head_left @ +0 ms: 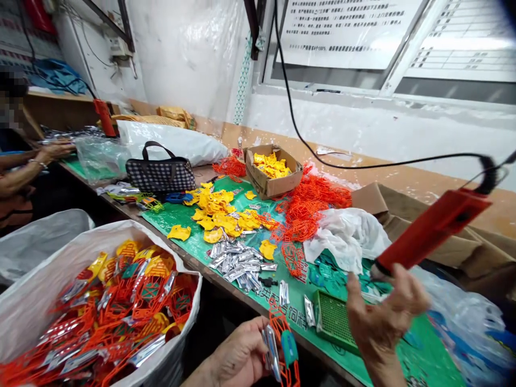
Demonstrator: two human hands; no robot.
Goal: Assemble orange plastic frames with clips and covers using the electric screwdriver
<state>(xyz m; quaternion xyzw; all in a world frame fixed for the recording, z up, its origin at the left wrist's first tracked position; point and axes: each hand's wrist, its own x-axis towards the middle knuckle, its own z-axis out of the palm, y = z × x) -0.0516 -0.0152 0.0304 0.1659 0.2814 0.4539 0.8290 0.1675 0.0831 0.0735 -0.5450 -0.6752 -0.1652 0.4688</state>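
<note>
My left hand [244, 352], at the bottom centre, pinches an orange plastic lattice piece [278, 322] together with a silver metal strip [272, 352] and a small green plastic part [289, 348]. On the right, my right hand [381, 314] has its thumb and fingers apart. Its fingertips are beside the lower end of a red electric screwdriver [435, 231], which hangs tilted from a black cord; whether they touch it is unclear. Below the hands on the bench are a green mesh tray [336, 322], a loose silver strip [309, 310] and green plastic parts [328, 274].
Silver strips [242, 263], yellow parts [217, 209] and orange lattices [306, 199] lie heaped on the green bench. A cardboard box [278, 185] holds yellow parts. At left stands a white sack [193, 285] full of assembled pieces. Another person's hand [56, 149] is at far left.
</note>
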